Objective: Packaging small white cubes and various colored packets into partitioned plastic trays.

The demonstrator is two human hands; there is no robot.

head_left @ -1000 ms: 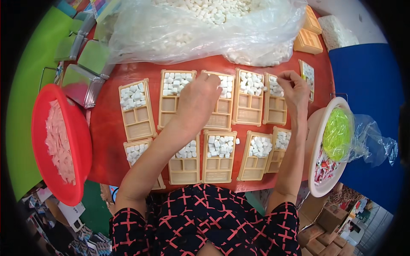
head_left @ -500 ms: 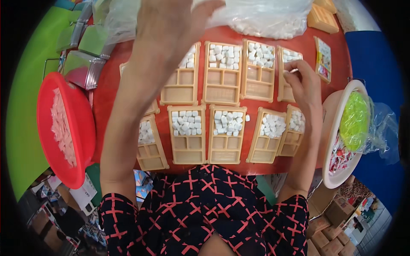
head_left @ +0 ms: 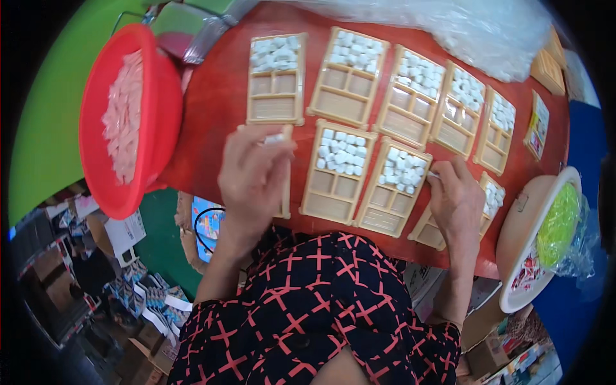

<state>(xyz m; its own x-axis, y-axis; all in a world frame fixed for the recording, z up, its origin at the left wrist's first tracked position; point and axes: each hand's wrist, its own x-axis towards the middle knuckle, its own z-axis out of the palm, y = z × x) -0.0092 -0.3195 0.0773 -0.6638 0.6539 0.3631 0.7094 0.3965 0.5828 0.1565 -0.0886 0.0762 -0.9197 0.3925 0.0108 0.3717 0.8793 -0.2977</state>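
Observation:
Shallow cream-coloured compartment trays stand in two rows on a red table; small white pillow-shaped pieces point(head_left: 343, 153) fill the large far compartment of those I can see into. My left hand point(head_left: 251, 183) is over the leftmost front tray point(head_left: 286, 186), hiding most of it. Its fingers are bent and blurred, so a grip cannot be made out. Beside a middle front tray point(head_left: 385, 208), my right hand point(head_left: 457, 200) is closed, thumb and fingertips pinching a loose white piece point(head_left: 434, 174) at the tray's right edge. This hand partly covers the front tray point(head_left: 428, 228) farther right.
A red basin point(head_left: 168, 122) of pale pink pieces stands at the left. A cream basin point(head_left: 513, 221) at the right holds a bright green bag and small red-and-white packets. Clear plastic sheeting point(head_left: 487, 38) lies at the back, near stacked orange trays point(head_left: 548, 67) and a colourful packet point(head_left: 538, 125).
The view has turned and shifted. My left hand has come back from the far side to the front left tray. My right hand has moved from a back tray to the loose white piece.

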